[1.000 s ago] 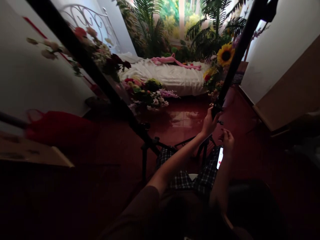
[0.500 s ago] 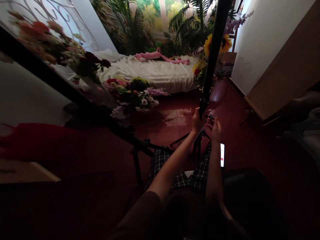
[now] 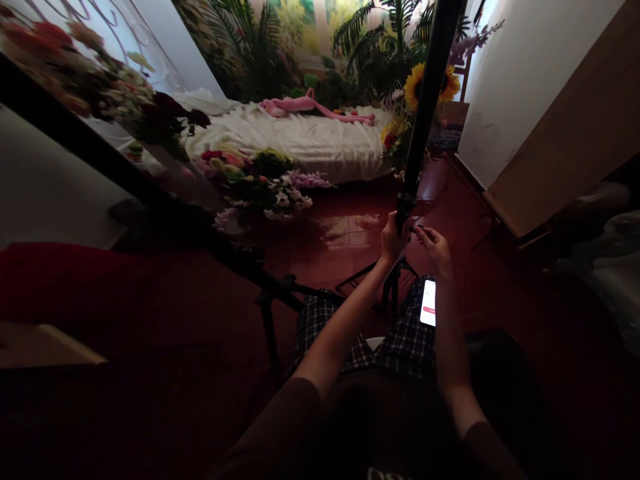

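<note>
- While your left hand [image 3: 391, 239] has kept its wrap around the lower section of the black stand pole [image 3: 425, 110] across the last second, your right hand [image 3: 436, 247] has come up from beside the phone [image 3: 429, 303] to the small knob [image 3: 414, 229] at the pole's collar.
- That shift puts both hands on one joint of the stand; my judgement is that the knob, not the phone, is now the item being worked.
- Left hand: closed around the pole just below the collar, forearm stretched forward and upward from your lap, thumb side toward you.
- Right hand: fingers curled and pinched at the knob, just to the right of the left hand and nearly touching it; whether the pinch is firm cannot be told in this dim light.
- The pole rises from your left hand up and away, leaning slightly right, out of the top of view.
- The phone lies lit, face up, on your checked trousers [image 3: 395, 347], below the right wrist and free of either hand.
- The stand's folded legs [image 3: 370, 280] sit directly beneath both hands.
- A second dark stand [image 3: 150, 200] slants well off to the left of the left arm.
- Beyond your hands lie flowers [image 3: 265, 183], a white-covered bed [image 3: 310, 143] and a sunflower [image 3: 417, 83] behind the pole.
</note>
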A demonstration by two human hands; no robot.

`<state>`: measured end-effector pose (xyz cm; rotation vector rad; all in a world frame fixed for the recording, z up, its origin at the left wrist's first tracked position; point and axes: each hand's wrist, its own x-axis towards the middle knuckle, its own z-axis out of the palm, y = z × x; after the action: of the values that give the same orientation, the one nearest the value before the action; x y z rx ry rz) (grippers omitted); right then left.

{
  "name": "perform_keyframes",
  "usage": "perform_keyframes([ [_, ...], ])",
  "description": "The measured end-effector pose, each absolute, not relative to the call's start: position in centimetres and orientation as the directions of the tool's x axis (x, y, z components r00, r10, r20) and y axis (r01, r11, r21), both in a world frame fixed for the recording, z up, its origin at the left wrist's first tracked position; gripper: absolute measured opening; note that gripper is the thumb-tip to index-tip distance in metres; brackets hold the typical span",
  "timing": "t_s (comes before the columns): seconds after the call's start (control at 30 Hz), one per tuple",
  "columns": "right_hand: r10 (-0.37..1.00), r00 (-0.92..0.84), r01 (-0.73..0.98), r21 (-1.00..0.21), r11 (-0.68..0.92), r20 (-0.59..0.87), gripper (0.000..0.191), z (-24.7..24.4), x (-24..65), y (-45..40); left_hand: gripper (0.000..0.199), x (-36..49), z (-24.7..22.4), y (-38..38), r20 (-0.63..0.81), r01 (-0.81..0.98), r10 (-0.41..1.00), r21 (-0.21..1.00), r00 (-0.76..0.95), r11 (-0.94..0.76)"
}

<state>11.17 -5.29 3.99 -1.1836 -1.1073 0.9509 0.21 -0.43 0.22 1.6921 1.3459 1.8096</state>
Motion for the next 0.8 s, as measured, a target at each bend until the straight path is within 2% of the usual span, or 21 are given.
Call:
perform_keyframes([
  [0.1, 0.961, 0.182, -0.013, -0.977, 0.213, 0.208, 0.038, 4.1, 11.7, -5.3, 0.033, 0.2, 0.3, -0.5, 0.579, 0.34, 0.778, 0.802, -0.243, -0.491],
  [0.27, 0.964, 0.012, -0.001, -0.964, 0.267, 0.267, 0.035, 4.0, 13.4, -3.9, 0.03, 0.1, 0.4, -0.6, 0.574, 0.331, 0.786, 0.806, -0.229, -0.491],
  [0.37, 0.933, 0.097, 0.065, -0.938, 0.341, 0.346, 0.024, 4.0, 13.9, -2.4, 0.031, 0.0, 0.6, -0.8, 0.574, 0.334, 0.793, 0.802, -0.204, -0.494],
  [0.43, 0.899, 0.191, 0.096, -0.919, 0.382, 0.394, 0.025, 4.4, 13.7, -1.9, 0.031, -0.1, 0.7, -0.9, 0.567, 0.34, 0.8, 0.805, -0.197, -0.487],
  [0.53, 0.891, 0.162, 0.063, -0.906, 0.419, 0.423, 0.021, 5.8, 12.7, -2.3, 0.031, -0.1, 0.7, -1.0, 0.563, 0.338, 0.803, 0.807, -0.196, -0.484],
  [0.7, 0.89, -0.015, 0.078, -0.887, 0.455, 0.455, 0.053, 8.9, 9.2, -3.6, 0.031, -0.1, 0.4, -0.7, 0.574, 0.333, 0.796, 0.801, -0.193, -0.497],
  [0.8, 0.895, -0.02, 0.156, -0.882, 0.444, 0.446, 0.061, 9.7, 6.6, -2.9, 0.033, -0.1, 0.1, -0.3, 0.582, 0.336, 0.794, 0.794, -0.176, -0.507],
])
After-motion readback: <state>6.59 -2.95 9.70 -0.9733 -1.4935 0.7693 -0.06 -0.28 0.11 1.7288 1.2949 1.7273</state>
